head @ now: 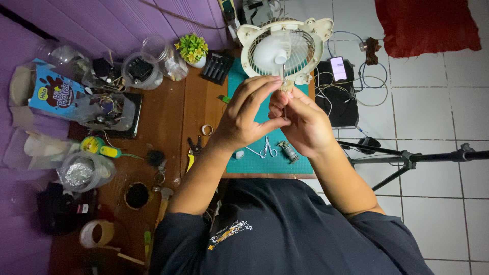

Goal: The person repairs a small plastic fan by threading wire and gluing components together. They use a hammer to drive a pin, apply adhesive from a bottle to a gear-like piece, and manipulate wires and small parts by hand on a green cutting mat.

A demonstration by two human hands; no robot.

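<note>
Both hands meet above the green cutting mat (254, 158) at the worktop's far right edge: the left hand (247, 114) pinches a thin metal rod (284, 104) upright, and the right hand (300, 125) closes around its lower end for steadiness. The cream fan (282, 48) stands just beyond, its hub facing up within easy reach; small scissors (267, 147) and a motor (290, 151) lie on the mat below.

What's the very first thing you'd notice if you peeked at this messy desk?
Probably the round cream plastic fan with its white blades, standing at the far end of the teal cutting mat. Right in front of it, the left hand and right hand meet, pinching a thin metal rod between the fingertips. Off to the left, the brown wooden table is crowded with clear plastic jars and a small yellow-green potted plant.
</note>
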